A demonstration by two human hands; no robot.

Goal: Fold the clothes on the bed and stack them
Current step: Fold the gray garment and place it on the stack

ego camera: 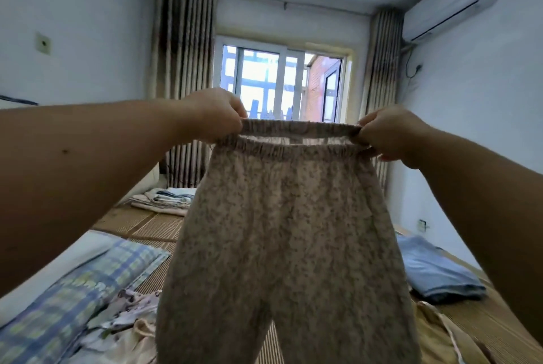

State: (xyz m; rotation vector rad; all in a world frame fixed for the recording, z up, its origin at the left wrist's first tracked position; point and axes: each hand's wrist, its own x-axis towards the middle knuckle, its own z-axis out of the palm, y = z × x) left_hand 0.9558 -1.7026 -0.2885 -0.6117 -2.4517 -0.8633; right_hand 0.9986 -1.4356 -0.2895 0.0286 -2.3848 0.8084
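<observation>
I see both arms outstretched: left hand (219, 115) at 10 o'clock, right hand (388, 132) at 2, each pinching the pants (288, 231) waistband.

The speckled beige knit trousers (282, 231) run off the near edge, so both leg ends are cut off. They hide the middle of the brown woven bed mat (147, 225) and the right end of the far stack of folded pale clothes (167, 200). The fingertips of the left hand (219, 115) and right hand (388, 132) are partly tucked out of sight in the gathered waistband. At near right, the tan satin garment (437, 334) is cut off by the edge.
</observation>
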